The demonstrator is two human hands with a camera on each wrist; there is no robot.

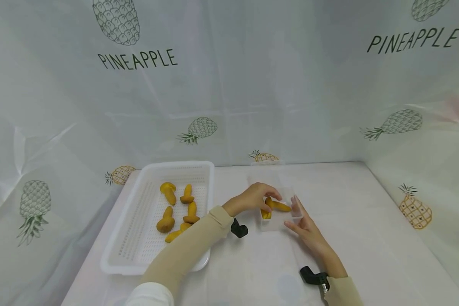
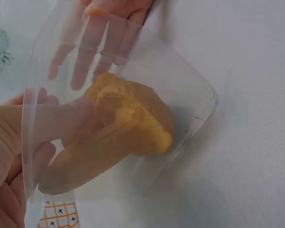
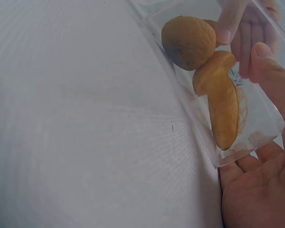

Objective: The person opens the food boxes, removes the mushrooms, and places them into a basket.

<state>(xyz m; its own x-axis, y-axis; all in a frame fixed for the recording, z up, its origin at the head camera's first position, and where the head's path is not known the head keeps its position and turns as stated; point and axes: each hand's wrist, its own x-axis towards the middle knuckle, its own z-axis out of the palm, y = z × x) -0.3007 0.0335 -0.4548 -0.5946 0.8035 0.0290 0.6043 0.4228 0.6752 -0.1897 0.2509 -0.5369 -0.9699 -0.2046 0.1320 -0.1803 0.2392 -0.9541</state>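
Observation:
A clear plastic box [image 1: 275, 224] stands on the table with yellow-brown mushrooms in it. My left hand [image 1: 254, 199] reaches in from the left, thumb and fingers pinching one mushroom [image 3: 189, 42] near its stem. Beside it in the box lies a second mushroom [image 3: 223, 109], stem toward the right end. Through the clear wall in the left wrist view, the left thumb rests against a mushroom [image 2: 109, 137]. My right hand [image 1: 310, 231] holds the box at its right front corner, thumb at the front wall and fingers along the right side.
On the left stands a white perforated basket [image 1: 135, 221] with several mushrooms [image 1: 165, 220]. The box's clear lid [image 1: 267, 172] stands raised behind it. A pineapple-print plastic curtain [image 1: 229, 85] surrounds the white table [image 1: 348, 204]. Black wrist cameras [image 1: 239, 229] sit below the wrists.

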